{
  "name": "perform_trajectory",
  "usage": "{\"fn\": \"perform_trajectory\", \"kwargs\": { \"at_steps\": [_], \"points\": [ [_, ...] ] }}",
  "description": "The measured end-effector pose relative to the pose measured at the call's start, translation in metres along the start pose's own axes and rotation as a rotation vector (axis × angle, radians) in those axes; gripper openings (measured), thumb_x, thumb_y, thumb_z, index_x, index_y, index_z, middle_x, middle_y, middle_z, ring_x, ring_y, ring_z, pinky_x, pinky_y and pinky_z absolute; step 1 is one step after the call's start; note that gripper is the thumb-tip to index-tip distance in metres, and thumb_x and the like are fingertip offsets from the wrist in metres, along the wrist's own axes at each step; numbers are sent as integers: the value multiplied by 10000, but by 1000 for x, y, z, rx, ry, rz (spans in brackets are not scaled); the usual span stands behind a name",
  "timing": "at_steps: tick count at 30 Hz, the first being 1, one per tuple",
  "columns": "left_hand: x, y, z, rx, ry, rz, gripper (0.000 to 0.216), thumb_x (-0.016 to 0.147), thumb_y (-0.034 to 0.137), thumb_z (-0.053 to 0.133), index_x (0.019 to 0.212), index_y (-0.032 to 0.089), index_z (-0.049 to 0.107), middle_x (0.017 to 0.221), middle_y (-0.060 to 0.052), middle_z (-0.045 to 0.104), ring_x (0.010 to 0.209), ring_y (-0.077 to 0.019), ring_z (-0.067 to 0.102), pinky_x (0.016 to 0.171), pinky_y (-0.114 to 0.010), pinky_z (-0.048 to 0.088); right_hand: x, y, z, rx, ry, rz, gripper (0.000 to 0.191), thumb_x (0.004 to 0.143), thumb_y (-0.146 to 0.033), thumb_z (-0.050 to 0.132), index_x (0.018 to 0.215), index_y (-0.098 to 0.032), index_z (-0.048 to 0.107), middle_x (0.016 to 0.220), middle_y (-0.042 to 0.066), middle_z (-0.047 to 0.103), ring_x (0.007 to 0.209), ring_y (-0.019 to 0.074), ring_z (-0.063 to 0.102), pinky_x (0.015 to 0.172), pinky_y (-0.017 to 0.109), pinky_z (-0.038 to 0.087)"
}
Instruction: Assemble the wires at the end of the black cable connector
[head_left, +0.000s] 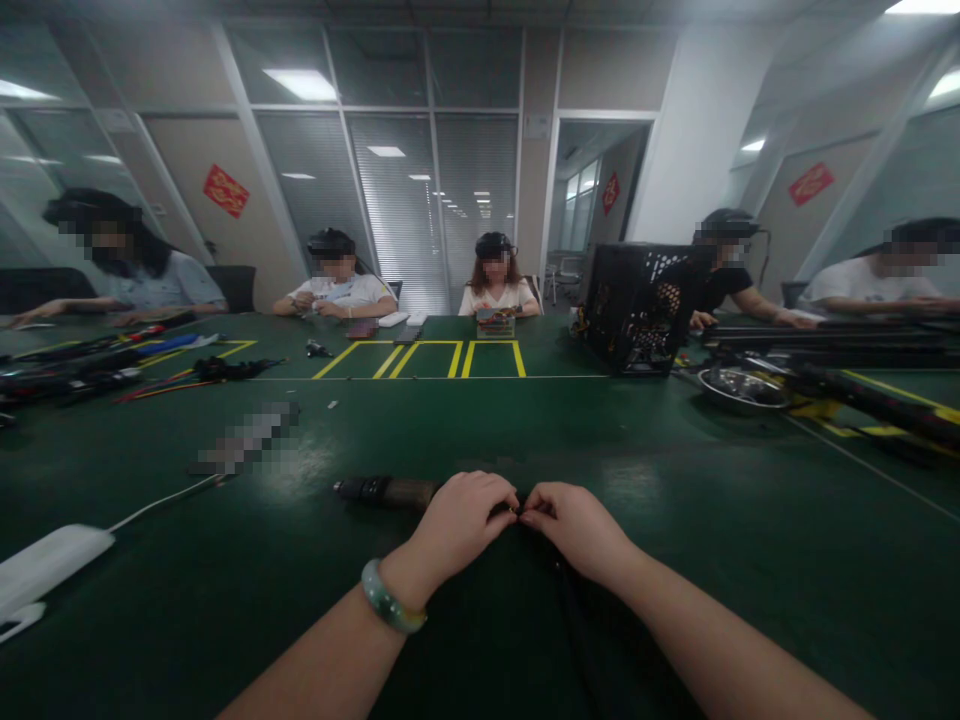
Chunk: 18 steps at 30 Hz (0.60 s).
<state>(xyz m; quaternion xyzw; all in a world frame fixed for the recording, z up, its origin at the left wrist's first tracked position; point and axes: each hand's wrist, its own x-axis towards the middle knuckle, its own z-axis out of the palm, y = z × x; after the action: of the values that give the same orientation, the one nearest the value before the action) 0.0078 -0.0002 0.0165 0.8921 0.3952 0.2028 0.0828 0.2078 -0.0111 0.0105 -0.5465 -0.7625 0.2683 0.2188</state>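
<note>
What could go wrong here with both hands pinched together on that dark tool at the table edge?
The left hand and right hand hide the pinched part, so a slip may go unseen. The dark cylindrical tool lies loose and could roll. A dark cord trails toward the wearer and might snag.

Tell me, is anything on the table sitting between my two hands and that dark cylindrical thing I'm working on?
Nothing visible does. The left hand already rests on the dark cylinder, and the right hand meets it fingertip to fingertip at its end.
</note>
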Motion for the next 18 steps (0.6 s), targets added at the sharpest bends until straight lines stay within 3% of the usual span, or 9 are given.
{"fn": "perform_trajectory", "kwargs": {
  "at_steps": [10,18],
  "points": [
    [1,0,0,13,-7,7,72,890,280,604,950,242,615,1000,18,648,935,-185,577,824,-333,410,1,2,1,-44,64,-42,93,855,-253,594,819,-227,677,798,-10,684,755,153,602,631,223,368],
    [0,-2,3,28,2,-10,135,865,279,627,990,240,595,999,10,639,933,-192,578,837,-345,411,1,2,0,-7,-1,-2,118,855,-306,597,847,-236,692,786,-15,692,691,142,601,563,218,352]
  ]
}}
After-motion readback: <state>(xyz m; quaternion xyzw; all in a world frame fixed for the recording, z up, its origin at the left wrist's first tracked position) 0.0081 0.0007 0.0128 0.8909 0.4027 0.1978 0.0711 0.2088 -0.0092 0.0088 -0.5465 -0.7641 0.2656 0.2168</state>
